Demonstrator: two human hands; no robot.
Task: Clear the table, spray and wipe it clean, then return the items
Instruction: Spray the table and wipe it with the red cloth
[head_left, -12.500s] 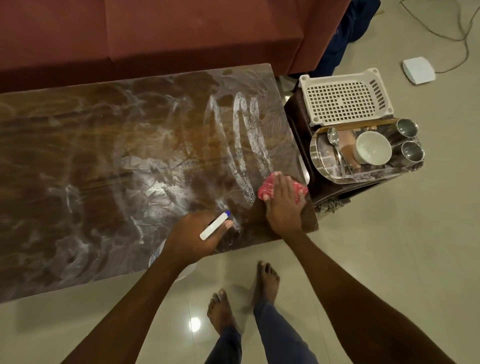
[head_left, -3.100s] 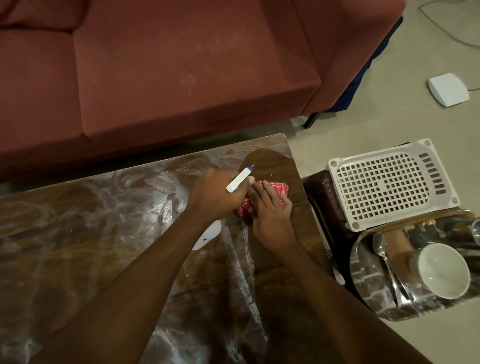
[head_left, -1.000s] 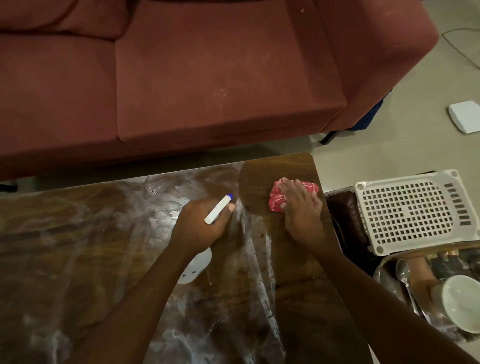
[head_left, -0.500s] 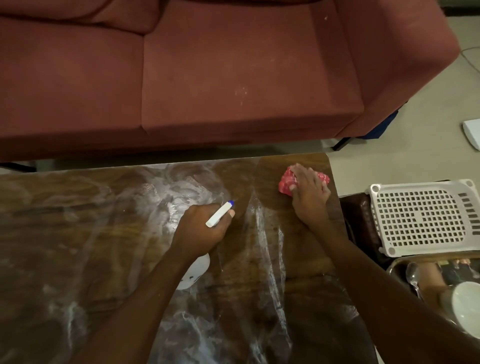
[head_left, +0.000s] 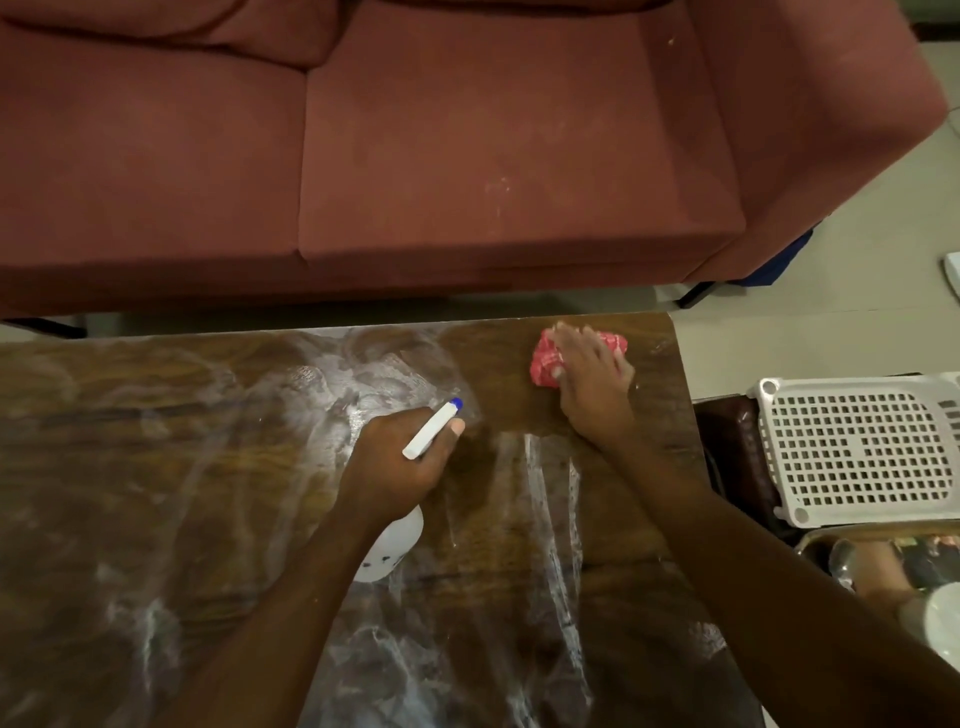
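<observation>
One red cloth (head_left: 543, 359): on tabletop (head_left: 156, 467), near far right corner, under right hand (head_left: 592, 387); fingers (head_left: 574, 347) extended, flat, pressing cloth down. One white bottle (head_left: 390, 545), blue-tipped nozzle: gripped by left hand (head_left: 400, 467), fingers curled round its neck, over mid tabletop. White streaks across tabletop. One white perforated basket (head_left: 857, 447) right of tabletop; one shiny tray (head_left: 810, 543) nearer, partly cut off. One red sofa (head_left: 467, 156) beyond.

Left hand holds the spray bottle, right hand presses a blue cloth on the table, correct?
Not quite. The head view shows the cloth under the right hand is red, not blue. The left hand does hold the spray bottle.
</observation>
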